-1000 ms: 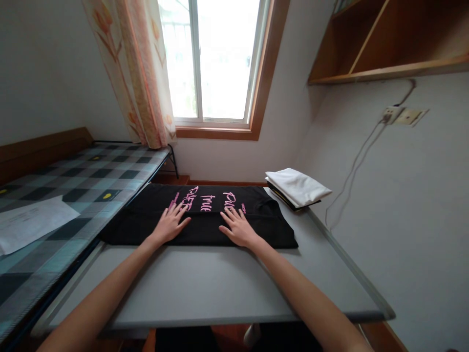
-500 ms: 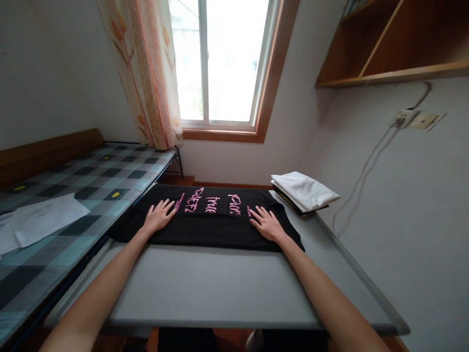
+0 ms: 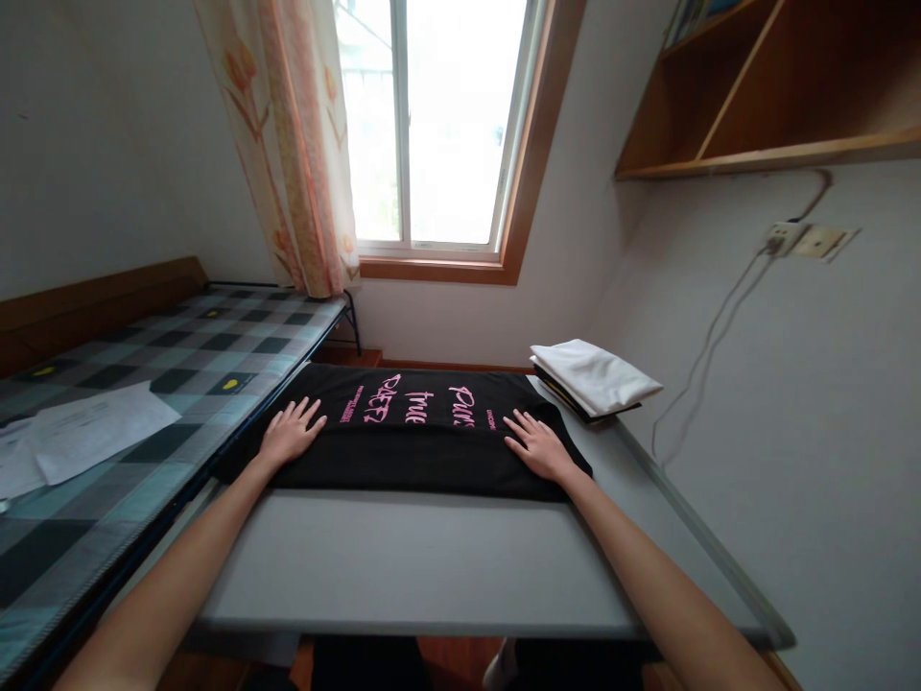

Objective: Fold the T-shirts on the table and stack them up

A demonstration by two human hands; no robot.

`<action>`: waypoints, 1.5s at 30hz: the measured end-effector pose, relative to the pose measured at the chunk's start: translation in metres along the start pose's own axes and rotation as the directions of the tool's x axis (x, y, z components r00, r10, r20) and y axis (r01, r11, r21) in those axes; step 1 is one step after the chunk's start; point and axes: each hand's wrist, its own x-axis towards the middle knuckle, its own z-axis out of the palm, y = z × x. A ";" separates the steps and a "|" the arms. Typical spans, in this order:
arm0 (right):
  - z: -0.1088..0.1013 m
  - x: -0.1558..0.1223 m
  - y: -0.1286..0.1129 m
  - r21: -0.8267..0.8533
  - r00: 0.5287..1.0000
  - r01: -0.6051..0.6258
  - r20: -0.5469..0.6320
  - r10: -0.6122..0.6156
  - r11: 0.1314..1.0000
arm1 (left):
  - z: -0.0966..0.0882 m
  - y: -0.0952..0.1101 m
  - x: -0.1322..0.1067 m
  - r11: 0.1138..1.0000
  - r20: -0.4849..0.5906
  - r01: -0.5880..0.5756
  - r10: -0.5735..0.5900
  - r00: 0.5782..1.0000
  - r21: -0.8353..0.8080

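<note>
A black T-shirt (image 3: 424, 461) with pink lettering lies folded lengthwise across the far half of the grey table (image 3: 424, 566). The near layer covers part of the print. My left hand (image 3: 292, 432) rests flat on the left part of the shirt, fingers spread and pointing away from me. On the right part lies my right hand (image 3: 539, 446), palm down with its fingers apart. Neither hand grips the fabric. Just beyond my right hand, a stack of folded clothes with a white one (image 3: 597, 374) on top sits at the table's far right corner.
At the left, a bed with a checked mattress (image 3: 245, 336) runs alongside the table, with white papers (image 3: 101, 432) on it. A curtain (image 3: 302, 192) hangs beside the window. A wooden shelf (image 3: 763, 154) and a socket with a cable (image 3: 712, 336) are on the right wall.
My hands have slid apart over the shirt, the left one leftward and the right one slightly rightward. More of the small pink print beside each hand now shows.
</note>
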 end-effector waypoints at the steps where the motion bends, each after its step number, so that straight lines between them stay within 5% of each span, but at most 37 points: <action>1: -0.001 -0.005 0.000 0.000 1.000 0.002 0.000 -0.002 1.000 | -0.001 0.001 -0.005 1.000 0.003 0.004 -0.004 1.000 0.001; 13: -0.012 -0.094 -0.017 0.020 0.999 0.040 -0.001 -0.040 0.999 | -0.007 -0.006 -0.090 0.999 0.003 -0.018 0.018 1.000 0.034; 17: -0.024 -0.094 -0.021 0.023 0.999 0.042 0.005 -0.042 0.999 | -0.015 -0.007 -0.090 1.000 0.043 0.002 -0.003 0.999 0.013; 20: -0.040 -0.069 -0.024 0.036 0.999 0.043 -0.023 -0.042 0.998 | -0.021 0.011 -0.068 1.000 0.014 -0.002 0.002 1.000 -0.010; 25: -0.065 0.012 -0.023 0.037 0.997 0.071 -0.031 -0.070 0.997 | -0.023 0.073 -0.017 0.975 -0.027 -0.205 0.204 0.979 -0.081; 30: -0.070 0.099 -0.004 0.046 0.996 -0.073 0.054 0.070 0.996 | -0.011 0.123 0.012 0.926 -0.042 -0.354 0.351 0.935 -0.132; 36: -0.051 0.160 0.026 0.095 0.964 -0.255 0.106 0.245 0.962 | 0.002 0.127 0.014 0.909 -0.049 -0.379 0.376 0.925 -0.174; 45: -0.021 0.196 0.055 0.122 0.887 -0.448 0.187 0.423 0.885 | 0.003 0.125 0.015 0.904 -0.070 -0.374 0.368 0.927 -0.207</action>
